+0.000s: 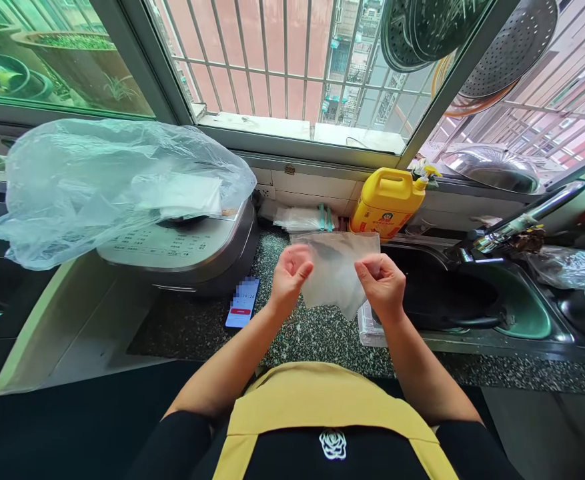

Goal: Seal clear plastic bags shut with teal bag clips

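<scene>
Between my hands, above the speckled countertop (317, 340), hangs a thin, translucent plastic bag (335, 273). My left hand (291, 273) pinches its left edge, slightly blurred. At the opposite edge, my right hand (385, 283) grips the bag between thumb and curled fingers. Below and partly behind my right hand lies a clear plastic box (371, 331) on the counter. A bundle of clear plastic bags (302, 218) rests against the wall behind the held bag.
A grey rice cooker (172, 250) with a large plastic bag (97, 180) on top stands left. A lit phone (243, 303) lies nearby. A yellow pump jug (387, 203) stands behind the sink (537, 313), which holds a black pan (447, 297) under a faucet (527, 220).
</scene>
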Available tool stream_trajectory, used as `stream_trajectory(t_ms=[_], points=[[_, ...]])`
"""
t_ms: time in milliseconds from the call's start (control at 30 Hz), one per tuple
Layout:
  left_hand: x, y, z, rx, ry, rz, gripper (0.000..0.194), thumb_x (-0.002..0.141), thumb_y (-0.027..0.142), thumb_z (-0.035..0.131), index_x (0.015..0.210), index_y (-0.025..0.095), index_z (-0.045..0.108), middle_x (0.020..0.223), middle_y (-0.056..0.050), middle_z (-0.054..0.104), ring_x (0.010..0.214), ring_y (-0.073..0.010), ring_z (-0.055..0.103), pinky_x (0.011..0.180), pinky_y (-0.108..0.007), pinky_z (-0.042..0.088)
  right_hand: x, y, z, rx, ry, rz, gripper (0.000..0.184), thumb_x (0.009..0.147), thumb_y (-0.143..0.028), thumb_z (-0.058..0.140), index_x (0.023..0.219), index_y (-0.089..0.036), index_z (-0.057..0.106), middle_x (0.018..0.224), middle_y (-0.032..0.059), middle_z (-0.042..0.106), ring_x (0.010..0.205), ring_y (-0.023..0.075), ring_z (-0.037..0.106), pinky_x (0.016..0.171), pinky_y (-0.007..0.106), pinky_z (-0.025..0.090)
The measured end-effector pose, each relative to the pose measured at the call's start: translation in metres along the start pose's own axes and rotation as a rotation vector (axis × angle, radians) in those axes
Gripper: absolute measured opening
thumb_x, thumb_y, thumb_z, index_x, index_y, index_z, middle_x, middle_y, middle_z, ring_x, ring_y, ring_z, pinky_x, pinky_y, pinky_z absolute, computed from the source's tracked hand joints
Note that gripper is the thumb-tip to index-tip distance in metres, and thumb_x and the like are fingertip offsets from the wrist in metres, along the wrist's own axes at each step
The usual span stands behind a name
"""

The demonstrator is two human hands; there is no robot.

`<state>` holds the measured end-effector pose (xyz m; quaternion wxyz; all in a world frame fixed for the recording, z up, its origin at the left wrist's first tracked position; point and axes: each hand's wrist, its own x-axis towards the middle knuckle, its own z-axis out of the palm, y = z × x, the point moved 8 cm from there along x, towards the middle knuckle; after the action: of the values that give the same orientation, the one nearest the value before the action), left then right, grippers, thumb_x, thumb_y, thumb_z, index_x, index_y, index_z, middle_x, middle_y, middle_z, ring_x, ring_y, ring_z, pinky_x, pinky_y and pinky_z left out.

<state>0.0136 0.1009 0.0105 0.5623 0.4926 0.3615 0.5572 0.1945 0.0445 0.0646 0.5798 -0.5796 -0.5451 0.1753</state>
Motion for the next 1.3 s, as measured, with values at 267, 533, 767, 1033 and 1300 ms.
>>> stream_trajectory(t_ms=[267, 533, 767, 1033, 1300], points=[[0.000, 0.031, -0.004, 0.058, 0.098, 0.127, 0.030, 0.073, 0.045, 0.065, 0.067, 0.018, 0.054, 0.058, 0.004, 0.046, 0.052, -0.0076, 0.040, 0.052, -0.021, 0.037, -0.010, -0.004, 0.002, -0.033, 0.064, -0.012, 0.022, 0.080, -0.042, 0.060, 0.075, -0.022, 0.054, 0.054, -0.0055, 0.040, 0.045, 0.0086, 0.034, 0.042, 0.024, 0.030], [-0.014, 0.037, 0.014, 0.134, -0.021, 0.164, 0.026, 0.081, 0.040, 0.058, 0.068, 0.017, 0.053, 0.064, 0.003, 0.046, 0.056, -0.0081, 0.041, 0.053, -0.021, 0.036, -0.025, -0.030, 0.023, -0.249, 0.049, -0.319, 0.017, 0.084, -0.030, 0.055, 0.070, -0.022, 0.057, 0.052, -0.0035, 0.048, 0.044, 0.0087, 0.038, 0.046, 0.025, 0.033], [-0.017, 0.039, 0.023, 0.204, -0.053, 0.168, 0.026, 0.082, 0.041, 0.055, 0.071, 0.018, 0.053, 0.064, 0.002, 0.046, 0.056, -0.0092, 0.041, 0.053, -0.022, 0.035, -0.030, -0.030, 0.037, -0.471, 0.028, -0.483, 0.016, 0.084, -0.029, 0.053, 0.070, -0.023, 0.059, 0.050, -0.0007, 0.053, 0.044, 0.0109, 0.042, 0.050, 0.026, 0.033], [-0.019, 0.053, 0.024, 0.393, -0.074, 0.267, 0.034, 0.089, 0.044, 0.042, 0.068, 0.018, 0.051, 0.064, 0.001, 0.048, 0.058, -0.0109, 0.043, 0.058, -0.024, 0.036, -0.031, -0.021, 0.045, -0.504, -0.002, -0.458, 0.015, 0.085, -0.029, 0.054, 0.073, -0.023, 0.060, 0.052, 0.0010, 0.056, 0.049, 0.0123, 0.047, 0.053, 0.028, 0.030], [-0.004, 0.046, 0.005, 0.245, 0.020, 0.152, 0.031, 0.081, 0.045, 0.057, 0.064, 0.018, 0.054, 0.060, 0.003, 0.046, 0.055, -0.0091, 0.041, 0.053, -0.023, 0.035, -0.040, -0.032, 0.052, -0.439, -0.007, -0.555, 0.014, 0.084, -0.036, 0.057, 0.088, -0.023, 0.060, 0.060, 0.0003, 0.058, 0.053, 0.0122, 0.049, 0.053, 0.027, 0.034]])
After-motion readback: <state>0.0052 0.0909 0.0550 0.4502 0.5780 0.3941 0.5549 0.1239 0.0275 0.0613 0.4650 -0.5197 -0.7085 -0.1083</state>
